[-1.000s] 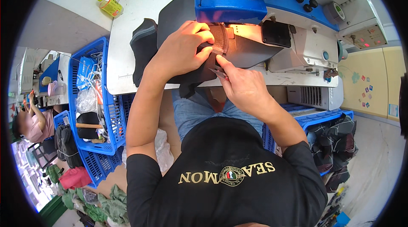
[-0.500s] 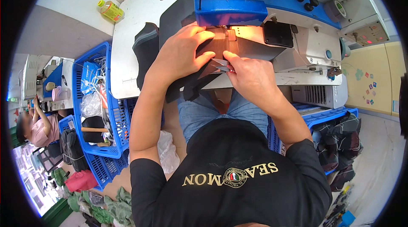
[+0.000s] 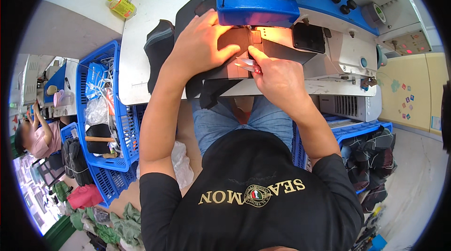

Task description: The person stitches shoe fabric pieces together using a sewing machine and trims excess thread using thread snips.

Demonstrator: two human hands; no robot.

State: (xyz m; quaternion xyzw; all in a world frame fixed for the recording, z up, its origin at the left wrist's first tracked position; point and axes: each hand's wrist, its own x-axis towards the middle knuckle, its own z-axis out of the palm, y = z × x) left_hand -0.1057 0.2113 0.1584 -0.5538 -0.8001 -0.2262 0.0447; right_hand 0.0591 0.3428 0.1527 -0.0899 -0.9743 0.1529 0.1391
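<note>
My left hand (image 3: 195, 51) lies with spread fingers on dark fabric (image 3: 235, 40), its fingertips beside the blue sewing machine head (image 3: 258, 10). In my right hand (image 3: 282, 82) is a pair of thread snips (image 3: 248, 65), blades apart and pointing left over the fabric's near side. The right index finger stretches forward and touches the cloth just in front of the lit needle area, which the machine head partly hides. A dark strip of the fabric hangs over the table's near edge. Left of my left hand sits a stack of dark cut pieces (image 3: 159, 46).
A yellow-labelled bottle (image 3: 123, 7) stands at the far left. Blue crates (image 3: 123, 133) hold bags and tools on the left; another crate (image 3: 361, 131) with dark bundles is at right. A black phone-like object (image 3: 308, 37) rests on the machine. Another person (image 3: 44, 133) sits far left.
My left hand has slid slightly away from me, and its thumb and fingers are wider apart. My right index finger has straightened forward onto the fabric, with the snips still in hand.
</note>
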